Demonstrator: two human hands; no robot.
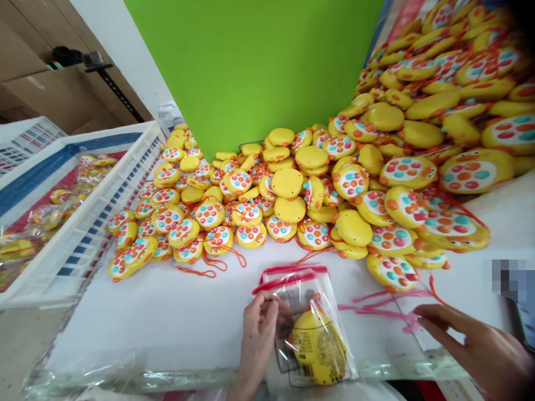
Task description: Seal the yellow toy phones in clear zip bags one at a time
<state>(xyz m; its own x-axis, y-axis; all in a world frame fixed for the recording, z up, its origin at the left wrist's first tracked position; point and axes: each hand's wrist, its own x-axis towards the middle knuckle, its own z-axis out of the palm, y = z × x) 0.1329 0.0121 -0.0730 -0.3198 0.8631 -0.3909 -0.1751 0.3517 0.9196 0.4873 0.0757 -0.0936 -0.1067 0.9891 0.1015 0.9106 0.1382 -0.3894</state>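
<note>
My left hand (259, 328) pinches the side of a clear zip bag (284, 365) near its red-pink top edge. Inside that bag lies a yellow rounded toy (320, 345), its plain side up, with an orange cord loop; dark print and a barcode show over it. To the right, my right hand (476, 342) has thumb and forefinger tips close together at a pink piece (412, 323). What those tips grip is too small to make out. Thin pink strips (380, 309) lie on the white table between the bag and this hand.
A heap of yellow toys (288, 184) with dotted white faces and orange cords spreads behind my hands, rising higher at right. A green panel (259, 72) stands behind it. At left, a white basket (125, 167) holds bagged toys. A dark device (520, 312) is at the right edge.
</note>
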